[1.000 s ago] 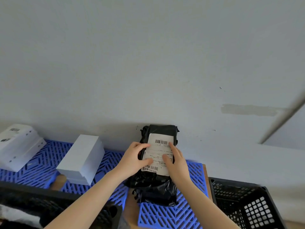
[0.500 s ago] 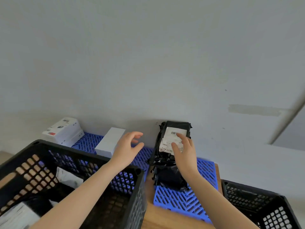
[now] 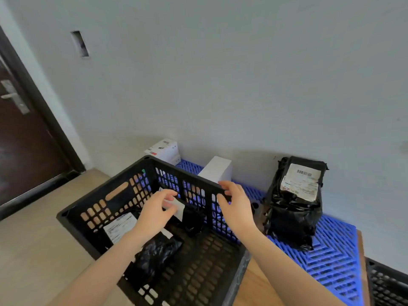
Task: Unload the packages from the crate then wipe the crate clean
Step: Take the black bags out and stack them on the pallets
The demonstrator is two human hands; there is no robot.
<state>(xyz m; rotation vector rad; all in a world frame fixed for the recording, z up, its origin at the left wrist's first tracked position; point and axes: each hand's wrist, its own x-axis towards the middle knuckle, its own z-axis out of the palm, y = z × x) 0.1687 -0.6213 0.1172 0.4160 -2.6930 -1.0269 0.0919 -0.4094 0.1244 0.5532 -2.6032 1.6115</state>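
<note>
A black plastic crate (image 3: 92,202) fills the lower middle. Inside lie several black bagged packages (image 3: 154,255), some with white labels (image 3: 120,226). My left hand (image 3: 154,213) hovers inside the crate, fingers loosely curved above a small labelled package (image 3: 189,217), holding nothing. My right hand (image 3: 234,206) hangs open over the crate's far rim, empty. A black bagged package (image 3: 293,208) with a white barcode label leans against the wall on the blue grid mat (image 3: 331,257). Two white boxes stand behind the crate: one white box (image 3: 217,168) and one printed white box (image 3: 164,150).
A grey wall runs behind the mat. A dark door (image 3: 19,138) with a metal handle is at the left. A second black crate (image 3: 388,286) shows at the lower right corner. Wooden surface (image 3: 256,286) lies under the mat and crate.
Both hands have left the black package on the mat and moved back over the crate. The view has swung left and down, bringing the crate's inside into sight.
</note>
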